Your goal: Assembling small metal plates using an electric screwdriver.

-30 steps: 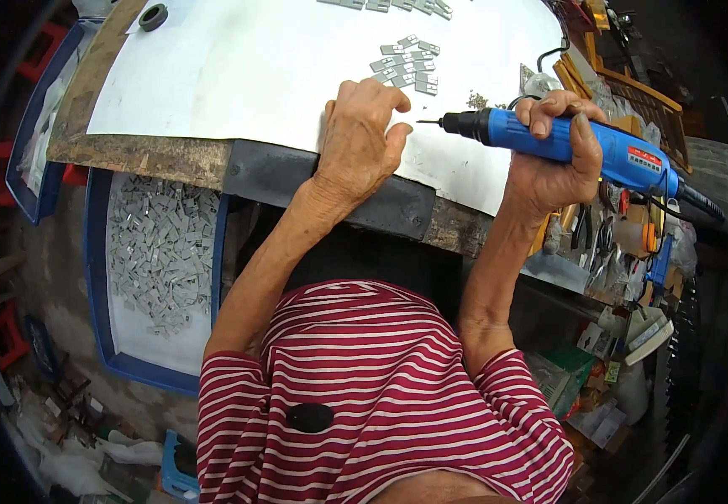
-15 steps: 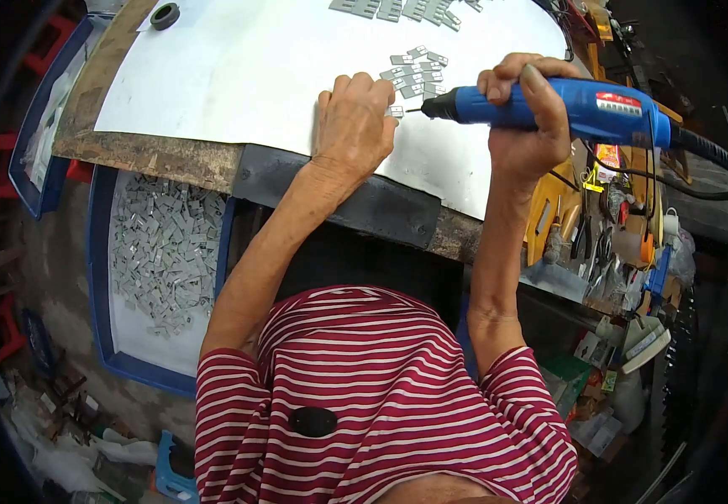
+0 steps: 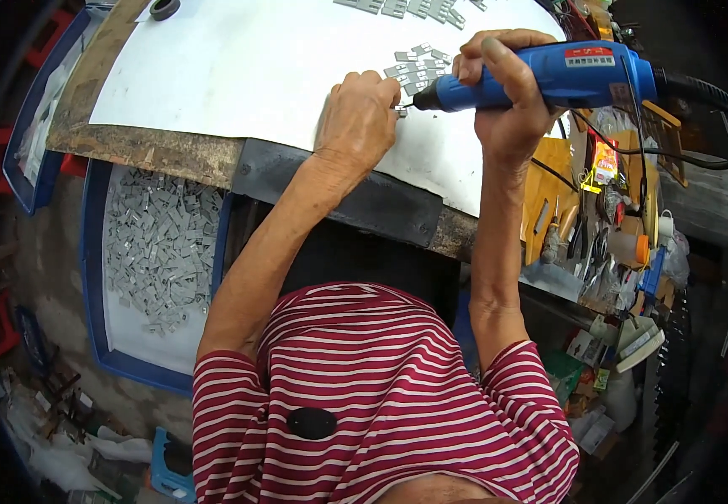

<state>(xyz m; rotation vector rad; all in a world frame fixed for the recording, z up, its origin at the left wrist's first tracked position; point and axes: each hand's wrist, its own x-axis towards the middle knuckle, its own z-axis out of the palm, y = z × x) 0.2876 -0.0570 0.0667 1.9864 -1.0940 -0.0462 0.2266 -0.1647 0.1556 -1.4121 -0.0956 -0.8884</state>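
Note:
My right hand (image 3: pixel 513 126) is wrapped around a blue electric screwdriver (image 3: pixel 578 80) with a black nose, held nearly level above the table. Its thin bit points left and meets a small grey metal piece (image 3: pixel 402 112) at my left fingertips. With fingers bent and together, my left hand (image 3: pixel 355 122) rests on the white sheet (image 3: pixel 238 76) and holds that piece at its right side. The thumb and fingertips are partly hidden. Just beyond the bit lies a cluster of similar grey pieces (image 3: pixel 414 71); more sit in rows at the far edge (image 3: pixel 418 8).
Left of my knees, a blue-rimmed tray (image 3: pixel 95 277) holds many small grey parts. A dark tape roll (image 3: pixel 164 9) lies at the far left. Tools and oddments crowd the right side, near a wooden tray (image 3: pixel 540 214). The screwdriver's black cord (image 3: pixel 696 88) trails off right.
My right hand and the screwdriver have shifted left and slightly away from me, bringing the bit onto the piece. My left hand stays nearly in place.

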